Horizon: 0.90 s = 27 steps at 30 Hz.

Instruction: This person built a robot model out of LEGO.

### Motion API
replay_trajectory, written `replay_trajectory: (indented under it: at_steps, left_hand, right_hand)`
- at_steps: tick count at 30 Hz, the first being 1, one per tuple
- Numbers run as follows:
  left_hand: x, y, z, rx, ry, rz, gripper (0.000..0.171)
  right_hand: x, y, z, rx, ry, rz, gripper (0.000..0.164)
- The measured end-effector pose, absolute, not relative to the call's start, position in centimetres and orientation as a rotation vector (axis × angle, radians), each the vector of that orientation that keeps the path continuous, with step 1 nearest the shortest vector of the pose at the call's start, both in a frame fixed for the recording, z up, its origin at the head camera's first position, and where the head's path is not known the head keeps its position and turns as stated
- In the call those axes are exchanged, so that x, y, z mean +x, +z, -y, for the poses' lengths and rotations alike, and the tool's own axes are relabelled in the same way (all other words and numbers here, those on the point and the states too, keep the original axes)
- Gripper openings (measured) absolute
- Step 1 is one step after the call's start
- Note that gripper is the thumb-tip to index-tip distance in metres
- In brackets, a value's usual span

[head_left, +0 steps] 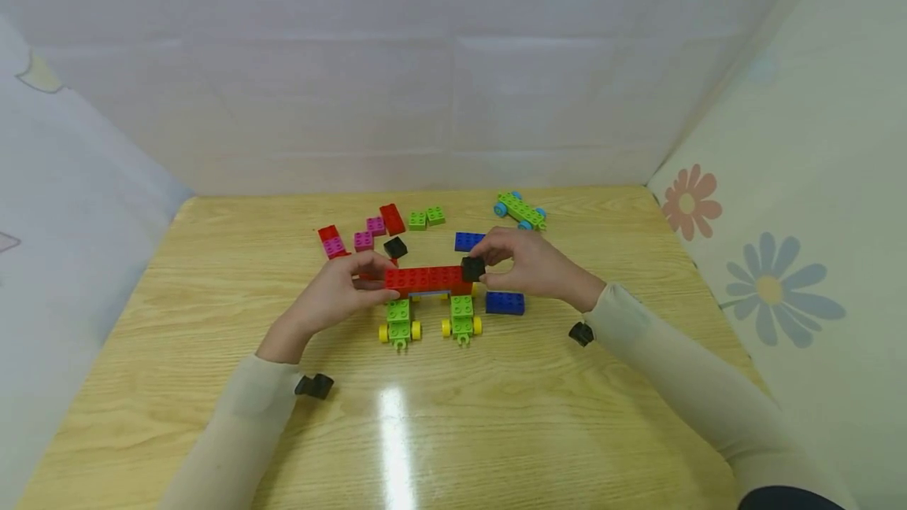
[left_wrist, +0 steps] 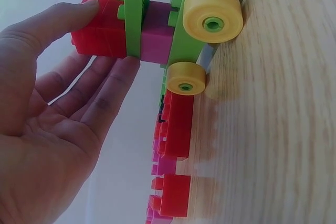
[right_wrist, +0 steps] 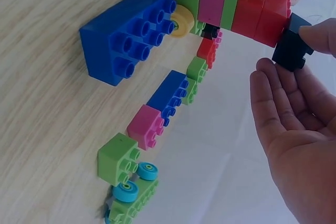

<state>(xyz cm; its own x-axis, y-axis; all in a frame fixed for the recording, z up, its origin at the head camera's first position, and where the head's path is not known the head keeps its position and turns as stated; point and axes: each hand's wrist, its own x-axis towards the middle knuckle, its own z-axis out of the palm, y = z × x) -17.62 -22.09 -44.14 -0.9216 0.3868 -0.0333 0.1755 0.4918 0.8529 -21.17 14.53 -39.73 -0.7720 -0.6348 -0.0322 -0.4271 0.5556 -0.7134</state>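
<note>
A toy-brick structure stands on the table, topped by long red bricks point(head_left: 425, 279). Below them are green wheeled bases point(head_left: 398, 321) with yellow wheels point(left_wrist: 212, 15), and a pink brick point(left_wrist: 157, 32) shows between green layers. My left hand point(head_left: 336, 293) grips the left end of the red bricks, thumb on the near side and fingers around the far side. At the opposite end, my right hand point(head_left: 531, 262) pinches a black brick point(right_wrist: 290, 43) between thumb and fingers, right at the end of the red bricks.
Blue bricks point(head_left: 505, 303) lie right of the structure. Behind it are a loose black brick point(head_left: 395, 247), pink bricks point(head_left: 364, 240), red bricks point(head_left: 392, 219) and small green bricks point(head_left: 418, 220). A green base with blue wheels point(head_left: 523, 211) sits at the back right, near the covered wall.
</note>
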Motion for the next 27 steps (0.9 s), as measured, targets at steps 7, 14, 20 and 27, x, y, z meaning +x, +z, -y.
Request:
replay_trajectory:
  at_steps: [7,14,20,27]
  left_hand:
    - [-17.6,-44.3,22.0,0.490,1.400,-2.519,0.038]
    - [-17.6,-44.2,22.1,0.492,1.405,-2.522,0.038]
    - [-17.5,-44.1,22.3,0.484,1.399,-2.521,0.038]
    - [-17.7,-44.3,22.2,0.491,1.391,-2.530,0.037]
  right_hand:
    - [-21.2,-39.4,-14.3,-0.914,-0.948,-2.550,0.038]
    - [-21.4,-39.3,-14.1,-0.936,-0.908,-2.557,0.035]
    - [-21.4,-39.7,-13.9,-0.885,-0.985,-2.523,0.038]
    - [-21.2,-40.7,-13.0,-0.780,-1.202,-2.413,0.038]
